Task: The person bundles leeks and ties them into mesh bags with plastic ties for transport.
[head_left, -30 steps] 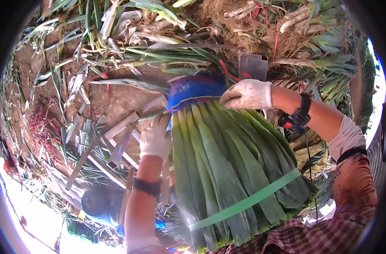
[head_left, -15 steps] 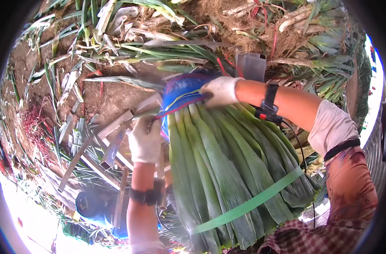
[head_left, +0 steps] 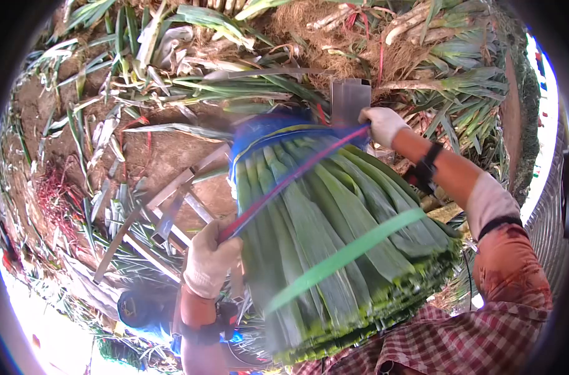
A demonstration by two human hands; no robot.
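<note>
A large bundle of leeks lies tilted in front of me, cut leaf ends toward my body. A wide green tape wraps the leaves near those ends. Around the far end sits a blue plastic bag. Its red-edged rim is stretched diagonally across the top of the leaves. My left hand, in a white glove, is closed on the rim at the bundle's left side. In a matching glove, my right hand grips the rim's other end at the upper right. The far end of the bundle is hidden inside the bag.
A metal frame stands left of the bundle, and a metal post rises behind it. Loose leeks with roots lie on the soil at the upper right. Red ties are heaped at left; a blue object is lower left.
My hands have moved apart, the right outward to the upper right and the left down toward me. The bag's rim, bunched near the far end before, is now stretched across the leaves.
</note>
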